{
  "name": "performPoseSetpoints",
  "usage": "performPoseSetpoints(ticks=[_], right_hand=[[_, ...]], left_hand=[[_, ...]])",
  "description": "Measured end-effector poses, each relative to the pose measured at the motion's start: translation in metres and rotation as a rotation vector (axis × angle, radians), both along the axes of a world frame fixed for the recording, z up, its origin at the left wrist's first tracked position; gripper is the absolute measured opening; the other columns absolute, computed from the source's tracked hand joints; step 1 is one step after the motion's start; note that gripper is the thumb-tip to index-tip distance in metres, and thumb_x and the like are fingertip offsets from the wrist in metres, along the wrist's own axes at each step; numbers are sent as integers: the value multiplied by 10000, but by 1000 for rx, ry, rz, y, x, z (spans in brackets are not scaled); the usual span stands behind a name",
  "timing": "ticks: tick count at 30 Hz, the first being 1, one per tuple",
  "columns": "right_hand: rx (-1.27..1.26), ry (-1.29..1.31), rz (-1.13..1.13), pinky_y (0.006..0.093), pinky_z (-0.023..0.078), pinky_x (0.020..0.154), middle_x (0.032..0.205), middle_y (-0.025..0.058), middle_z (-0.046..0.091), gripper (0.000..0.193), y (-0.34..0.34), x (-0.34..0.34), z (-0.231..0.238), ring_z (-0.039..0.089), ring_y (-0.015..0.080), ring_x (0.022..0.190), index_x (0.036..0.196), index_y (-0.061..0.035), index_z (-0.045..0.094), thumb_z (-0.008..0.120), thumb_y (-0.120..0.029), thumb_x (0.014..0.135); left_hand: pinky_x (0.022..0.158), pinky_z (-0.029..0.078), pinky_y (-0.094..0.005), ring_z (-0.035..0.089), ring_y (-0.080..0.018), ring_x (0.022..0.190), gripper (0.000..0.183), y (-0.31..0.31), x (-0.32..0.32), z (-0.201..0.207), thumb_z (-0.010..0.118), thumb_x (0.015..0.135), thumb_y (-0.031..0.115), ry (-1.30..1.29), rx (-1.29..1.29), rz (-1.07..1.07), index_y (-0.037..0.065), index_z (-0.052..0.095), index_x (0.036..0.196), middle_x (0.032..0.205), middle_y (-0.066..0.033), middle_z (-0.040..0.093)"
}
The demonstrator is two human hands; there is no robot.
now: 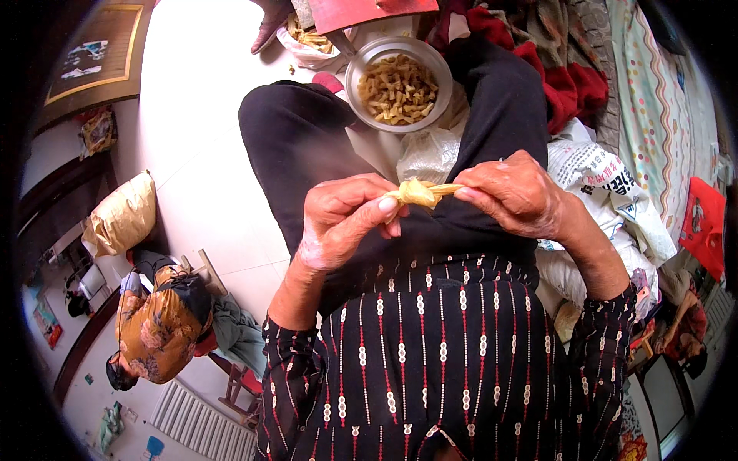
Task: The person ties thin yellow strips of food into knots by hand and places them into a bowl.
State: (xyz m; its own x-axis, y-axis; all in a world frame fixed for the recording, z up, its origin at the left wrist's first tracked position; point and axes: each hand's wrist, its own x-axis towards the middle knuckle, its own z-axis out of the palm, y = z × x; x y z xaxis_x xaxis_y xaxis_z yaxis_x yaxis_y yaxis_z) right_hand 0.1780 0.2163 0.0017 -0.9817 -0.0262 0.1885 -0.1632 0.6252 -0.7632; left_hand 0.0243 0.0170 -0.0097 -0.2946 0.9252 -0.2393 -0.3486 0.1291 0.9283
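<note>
A pale yellow strip tied in a knot (417, 193) is stretched between my two hands above my lap. My left hand (350, 215) pinches its left end between thumb and fingers. At the other end, my right hand (516, 194) grips the twisted tail with thumb and forefinger. Just beyond my hands, between my knees, stands a round metal basin (356, 98) holding many short yellow-brown pieces (398, 86). What the strip is made of, I cannot tell.
A white bag of long yellow strips (307, 37) lies at the far left of the basin, near a red stool (369, 11). Clear plastic (430, 157) sits by my right thigh, white printed sacks (588, 173) farther right. At left a person in a floral top (165, 326) is seated.
</note>
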Motion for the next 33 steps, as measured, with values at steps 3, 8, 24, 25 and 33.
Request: performPoseSetpoints(ticks=[3,8,24,25,33], right_hand=[[1,20,-2,350,499,541,752,133,626,135,1,3,0,626,274,627,890,22,598,605,-101,837],[-65,24,-9,365,476,515,723,148,603,117,0,-3,1,606,302,604,859,30,580,601,-82,835],[-91,-19,53,384,453,498,664,153,563,94,-3,-4,2,578,326,577,858,-1,564,588,-91,846],[-98,-19,56,383,452,495,663,152,562,92,-2,-4,2,577,326,576,857,-2,564,588,-90,845],[-97,11,65,375,444,475,659,129,567,88,1,3,7,572,301,542,855,4,566,590,-80,841]], left_hand=[[552,497,-224,610,-119,632,149,0,-2,0,553,887,56,86,19,-32,-67,634,866,823,-120,628],[676,492,-250,626,-156,750,157,2,-14,-4,594,860,74,289,20,-117,-65,626,926,884,-138,637],[1045,212,-538,418,-322,1223,364,42,-13,20,777,645,264,1030,172,-350,49,627,898,1265,-135,491],[1043,215,-539,424,-319,1218,338,44,-13,16,769,657,249,999,189,-366,48,624,887,1260,-133,496],[840,432,-390,589,-250,926,138,47,-3,8,687,760,106,619,243,-334,17,594,806,1044,-134,601]])
